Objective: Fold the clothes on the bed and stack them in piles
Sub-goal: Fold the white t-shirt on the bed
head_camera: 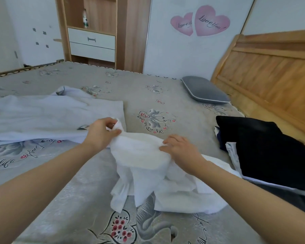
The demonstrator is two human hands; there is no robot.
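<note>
Bed, grey flowered cover, fills the view. Pale lavender garment lies spread flat at 9 o'clock. Dark folded pile sits at 3 o'clock, with white and navy edges poking out under it. Grey pillow at 1 o'clock, by the wooden headboard. White garment is at centre, bunched, top edge lifted, the rest crumpled on the cover toward 6 o'clock.

Risks, as judgement:
- The white garment is only held along one edge and its bulk is tangled below, so lifting or shaking from here may keep the twist in and give a lopsided fold.
- The left-hand grip is just a corner pinch; a hard tug could slip it free and drop that side.
- The white cloth's right edge lies close to the dark pile, maybe touching; dragging it could disturb that pile.
- The held corner sits just over the lavender garment's near corner, so a sweep toward 9 o'clock may rumple it.

Hands:
- Left hand, at 10 o'clock from centre: fingers curled, thumb and fingers pinching a raised corner of the white garment.
- Right hand, at 2 o'clock from centre: fingers bent, gripping the top edge of the same cloth, thumb against it.
- Hands apart, cloth stretched loosely between them.
</note>
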